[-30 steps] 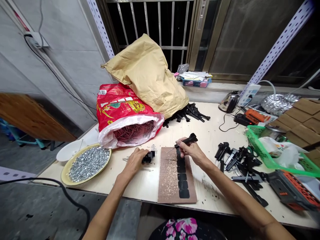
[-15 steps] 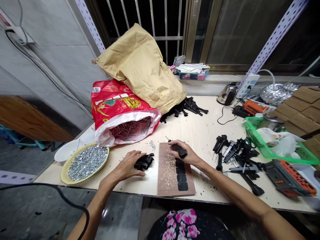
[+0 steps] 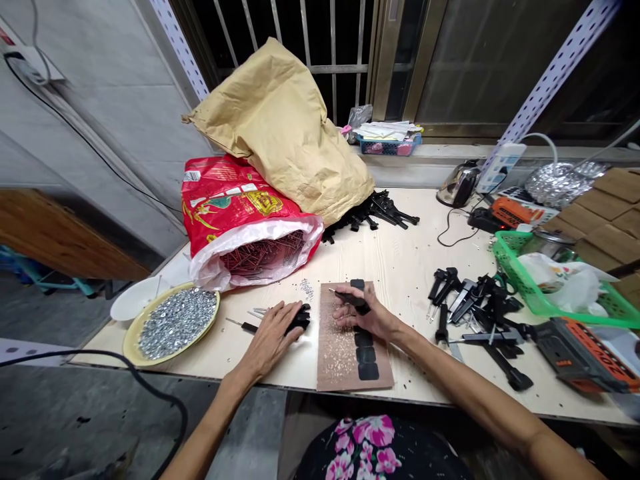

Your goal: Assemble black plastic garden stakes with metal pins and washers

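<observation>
My right hand (image 3: pixel 373 317) is above a brown board (image 3: pixel 335 373), closed around a black-handled tool (image 3: pixel 356 302) with a thin metal shaft pointing left. Its lower fingers are spread out. Many tiny pale bits (image 3: pixel 334 353) are scattered over the board, beside a column of black rounded squares (image 3: pixel 367 371), partly covered by my hand. My left hand (image 3: pixel 273 337) lies open, fingers stretched, on several black-handled pieces (image 3: pixel 299 322) just left of the board. Metal shafts stick out past its fingers on the left. Behind the board lies a small cluster of shiny metal bits (image 3: pixel 307 289).
A yellow dish of small metal parts (image 3: pixel 175 323) stands left. Behind it lies an open red sack of reddish rods (image 3: pixel 265 257), under a tan sack (image 3: pixel 295 133). At right are a pile of black-handled tools (image 3: pixel 475 313), a green basket (image 3: pixel 530 287) and an orange-and-black case (image 3: pixel 583 357).
My left hand has come down and spread over the black-handled pieces. My right hand has kept the tool, now tilted flatter, and its other fingers have opened out.
</observation>
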Action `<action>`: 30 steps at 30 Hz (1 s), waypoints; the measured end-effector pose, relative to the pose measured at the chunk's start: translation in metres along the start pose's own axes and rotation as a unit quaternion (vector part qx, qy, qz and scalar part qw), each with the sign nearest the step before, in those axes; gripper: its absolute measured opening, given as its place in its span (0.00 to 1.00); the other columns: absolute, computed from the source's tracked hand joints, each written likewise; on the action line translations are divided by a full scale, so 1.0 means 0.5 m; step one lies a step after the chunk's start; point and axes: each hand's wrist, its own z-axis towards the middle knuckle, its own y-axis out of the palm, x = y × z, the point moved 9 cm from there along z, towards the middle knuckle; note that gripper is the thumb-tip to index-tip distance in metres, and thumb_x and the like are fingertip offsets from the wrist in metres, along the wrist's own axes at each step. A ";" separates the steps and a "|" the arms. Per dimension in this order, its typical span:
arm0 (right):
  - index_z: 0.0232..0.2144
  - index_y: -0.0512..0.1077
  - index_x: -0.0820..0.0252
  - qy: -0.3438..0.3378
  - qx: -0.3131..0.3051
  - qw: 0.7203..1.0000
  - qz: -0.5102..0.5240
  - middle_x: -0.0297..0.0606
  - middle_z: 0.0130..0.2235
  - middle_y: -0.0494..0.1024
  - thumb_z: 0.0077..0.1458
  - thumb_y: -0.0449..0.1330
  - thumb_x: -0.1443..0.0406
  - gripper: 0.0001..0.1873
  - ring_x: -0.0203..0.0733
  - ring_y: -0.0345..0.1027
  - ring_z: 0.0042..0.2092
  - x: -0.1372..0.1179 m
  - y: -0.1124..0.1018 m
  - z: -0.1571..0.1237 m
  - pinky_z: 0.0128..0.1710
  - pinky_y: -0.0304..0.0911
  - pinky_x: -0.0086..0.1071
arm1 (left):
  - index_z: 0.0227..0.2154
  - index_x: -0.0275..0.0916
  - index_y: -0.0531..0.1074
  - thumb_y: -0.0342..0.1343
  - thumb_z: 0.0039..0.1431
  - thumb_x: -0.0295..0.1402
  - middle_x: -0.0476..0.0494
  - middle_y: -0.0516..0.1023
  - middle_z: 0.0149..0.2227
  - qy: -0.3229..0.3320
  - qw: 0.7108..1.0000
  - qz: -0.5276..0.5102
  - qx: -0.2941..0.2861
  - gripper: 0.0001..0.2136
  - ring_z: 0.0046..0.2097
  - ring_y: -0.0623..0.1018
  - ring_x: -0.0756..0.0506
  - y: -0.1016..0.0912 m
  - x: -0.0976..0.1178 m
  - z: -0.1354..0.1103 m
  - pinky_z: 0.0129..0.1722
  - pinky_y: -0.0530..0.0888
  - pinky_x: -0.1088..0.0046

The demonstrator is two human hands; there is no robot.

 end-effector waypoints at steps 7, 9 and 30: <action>0.51 0.67 0.59 0.016 0.012 1.000 -0.018 0.44 0.44 0.72 0.51 0.54 0.41 0.34 0.41 0.72 0.39 -0.008 0.002 -0.004 0.40 0.67 0.38 | 0.46 0.44 0.74 0.39 0.66 0.37 0.45 0.75 0.48 0.014 0.999 -0.003 0.045 0.18 0.54 0.66 0.42 -0.020 -0.010 0.001 0.61 0.50 0.49; 0.49 0.66 0.62 0.015 0.025 0.994 -0.104 0.41 0.36 0.75 0.52 0.58 0.48 0.29 0.38 0.72 0.35 0.000 -0.009 0.001 0.38 0.67 0.35 | 0.45 0.42 0.74 0.43 0.65 0.38 0.42 0.76 0.47 0.014 0.996 0.012 0.083 0.17 0.53 0.67 0.41 -0.033 -0.011 0.012 0.59 0.55 0.52; 0.34 0.71 0.60 -0.140 0.141 0.844 -0.498 0.32 0.30 0.71 0.56 0.56 0.64 0.06 0.34 0.65 0.31 -0.083 -0.025 -0.026 0.31 0.60 0.27 | 0.26 0.37 0.73 0.51 0.56 0.30 0.38 0.74 0.33 -0.091 0.991 -0.039 0.089 0.08 0.42 0.70 0.40 -0.002 -0.008 0.141 0.42 0.66 0.64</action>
